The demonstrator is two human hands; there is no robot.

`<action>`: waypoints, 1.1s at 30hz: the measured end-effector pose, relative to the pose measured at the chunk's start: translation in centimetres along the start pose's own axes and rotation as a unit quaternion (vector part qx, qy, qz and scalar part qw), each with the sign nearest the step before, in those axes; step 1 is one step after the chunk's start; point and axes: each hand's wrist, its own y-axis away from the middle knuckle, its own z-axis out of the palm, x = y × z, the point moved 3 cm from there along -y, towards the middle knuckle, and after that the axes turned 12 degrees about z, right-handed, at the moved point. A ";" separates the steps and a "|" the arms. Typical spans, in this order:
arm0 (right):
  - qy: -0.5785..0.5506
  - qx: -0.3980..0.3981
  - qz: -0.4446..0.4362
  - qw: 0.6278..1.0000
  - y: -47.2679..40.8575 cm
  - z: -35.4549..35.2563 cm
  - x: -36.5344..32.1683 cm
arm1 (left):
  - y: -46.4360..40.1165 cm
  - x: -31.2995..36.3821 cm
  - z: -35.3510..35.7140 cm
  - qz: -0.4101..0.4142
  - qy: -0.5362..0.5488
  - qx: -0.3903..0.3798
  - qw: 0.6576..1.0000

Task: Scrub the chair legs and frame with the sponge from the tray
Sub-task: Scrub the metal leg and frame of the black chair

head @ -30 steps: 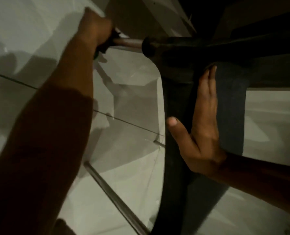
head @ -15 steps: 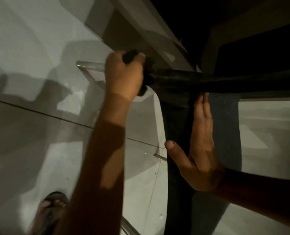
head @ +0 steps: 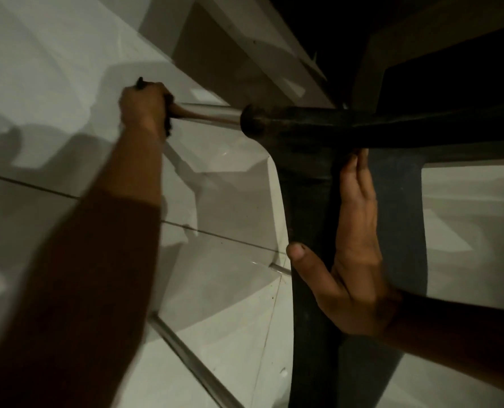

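A dark sponge (head: 168, 113) is wrapped around the metal chair leg (head: 206, 114), out near the far end of that shiny tube and well away from the black frame (head: 362, 125) it runs into. Only dark edges of the sponge peep out above and below the left hand (head: 145, 108), which is clenched tight over sponge and tube together, knuckles up, the forearm reaching long and straight from the lower left over the floor (head: 53, 69).

The chair lies tipped on the pale tiled floor, its dark frame forming a broad bar across the upper right and a wide upright slab down the middle. A second metal leg (head: 192, 360) slants across the tiles near the bottom edge, and the stub of another rod shows beside the slab.

The right hand (head: 353, 260) lies flat against the dark slab, palm pressed to it, fingers (head: 359, 178) straight and together with their tips touching the underside of the cross bar, thumb spread wide to the left. It grips nothing.
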 end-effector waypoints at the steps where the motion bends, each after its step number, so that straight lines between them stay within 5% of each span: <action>1: -0.002 -0.002 0.007 1.000 0.0 0.0 0.0 | 2.8 0.4 0.4 0.039 0.016 0.008 0.999; 5: 0.008 0.002 0.003 1.000 -0.1 0.0 0.1 | 15.7 1.2 2.8 0.211 0.116 -0.031 0.970; 7: 0.017 -0.002 0.001 1.000 0.0 0.1 0.1 | 17.2 1.8 2.9 0.234 0.155 -0.029 0.959; 12: -0.005 0.010 0.006 1.000 -0.1 -0.2 -0.1 | 8.5 2.3 1.3 0.145 0.002 -0.017 0.989; 16: -0.007 0.011 -0.015 1.000 0.1 -0.5 0.2 | 3.1 -0.2 -0.5 0.055 -0.001 -0.012 0.998; 24: 0.008 -0.002 0.022 1.000 0.6 -1.3 -0.9 | 15.4 3.9 1.0 0.103 0.073 -0.062 0.990; 29: 0.050 -0.066 0.127 0.988 1.9 -1.4 -7.9 | 25.5 10.0 -4.9 0.108 0.098 -0.011 0.989; 33: -0.049 -0.030 0.014 0.998 3.7 -1.7 -19.3 | 34.2 17.4 -14.4 0.271 -0.013 0.034 0.962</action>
